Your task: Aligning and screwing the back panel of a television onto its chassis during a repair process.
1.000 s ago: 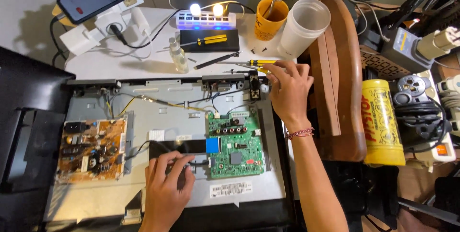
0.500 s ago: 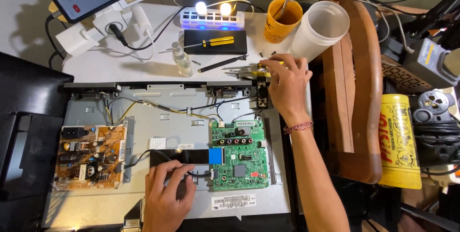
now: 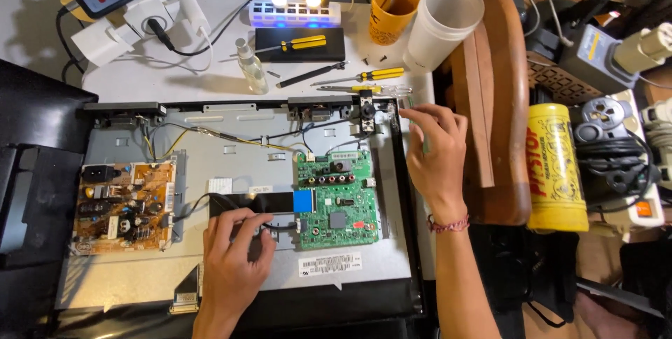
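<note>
Green main board (image 3: 338, 199) sits right of centre on the grey metal back panel (image 3: 231, 160) of the opened-up flat screen, with the brown power supply board (image 3: 124, 197) off to the left. Left hand (image 3: 234, 255) is palm down with loosely spread fingers resting on the black ribbon cable (image 3: 252, 204) just beside the main board's left edge, not really pinching anything as far as I can see. Right hand (image 3: 435, 153) is at the frame's right edge, fingers curled round a slim clear-handled tool (image 3: 425, 144), mostly hidden. Yellow-handled screwdrivers (image 3: 371, 73) lie on the white table (image 3: 168, 73) above, near an orange cup (image 3: 393, 1).
</note>
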